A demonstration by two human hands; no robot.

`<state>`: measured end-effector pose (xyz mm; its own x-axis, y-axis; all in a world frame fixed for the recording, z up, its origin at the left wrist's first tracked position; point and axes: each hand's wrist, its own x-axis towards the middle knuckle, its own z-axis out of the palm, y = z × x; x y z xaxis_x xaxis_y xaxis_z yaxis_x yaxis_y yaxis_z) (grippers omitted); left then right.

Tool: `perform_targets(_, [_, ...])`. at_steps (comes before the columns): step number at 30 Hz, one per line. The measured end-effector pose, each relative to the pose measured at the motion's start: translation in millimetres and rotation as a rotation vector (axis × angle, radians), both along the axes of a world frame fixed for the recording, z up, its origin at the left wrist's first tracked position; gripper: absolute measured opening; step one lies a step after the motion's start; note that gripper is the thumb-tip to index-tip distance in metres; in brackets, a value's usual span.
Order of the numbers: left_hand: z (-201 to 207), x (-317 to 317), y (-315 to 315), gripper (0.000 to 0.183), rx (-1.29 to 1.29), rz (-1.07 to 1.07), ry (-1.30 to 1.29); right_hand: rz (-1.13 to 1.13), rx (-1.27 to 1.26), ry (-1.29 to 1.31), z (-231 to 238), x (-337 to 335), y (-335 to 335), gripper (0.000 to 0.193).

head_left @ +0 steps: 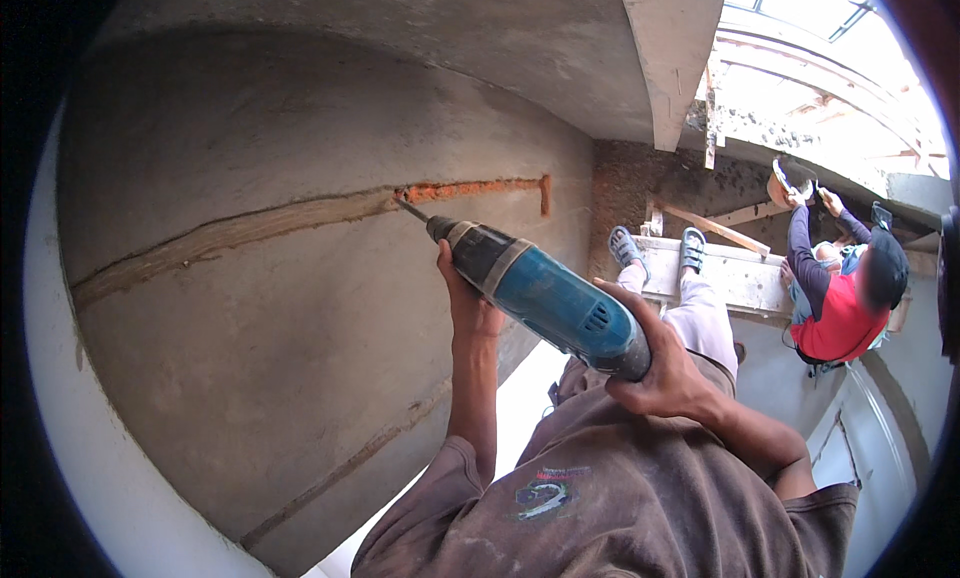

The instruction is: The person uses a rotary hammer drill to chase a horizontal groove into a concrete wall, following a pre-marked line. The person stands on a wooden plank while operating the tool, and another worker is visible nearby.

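Note:
A blue and black rotary hammer [560, 303] runs slantwise across the middle of the view, held in both hands. Under its black front end, my left hand [468, 296] supports the tool with closed fingers. My right hand [660, 363] wraps round the dark rear end, its thumb along the top. The metal bit [413, 210] points up and left, its tip at a groove [470, 190] in the grey plastered wall [300, 348]. To the right of the tip the groove shows orange brick; to the left runs a long brownish strip [250, 230].
My sandalled feet stand by a pale plank [740, 288]. At right, a co-worker [845, 318] in red and dark blue holds a bowl-like container [782, 185] and a small tool. A concrete beam [675, 58] hangs overhead; wooden battens [715, 228] stand beyond the plank.

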<state>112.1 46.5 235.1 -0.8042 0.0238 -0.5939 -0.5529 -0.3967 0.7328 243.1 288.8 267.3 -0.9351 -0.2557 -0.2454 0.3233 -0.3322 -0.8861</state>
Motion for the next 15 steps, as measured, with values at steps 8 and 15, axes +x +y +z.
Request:
perform_targets(8, [-10, -14, -33, 0.057, 0.036, -0.007, 0.031, 0.024, 0.065, 0.151, -2, -23, -13, 0.091])
perform_targets(15, [-9, -27, -43, 0.055, -0.001, 0.053, -0.025, 0.072, 0.046, 0.053, 6, -38, -36, 0.093])
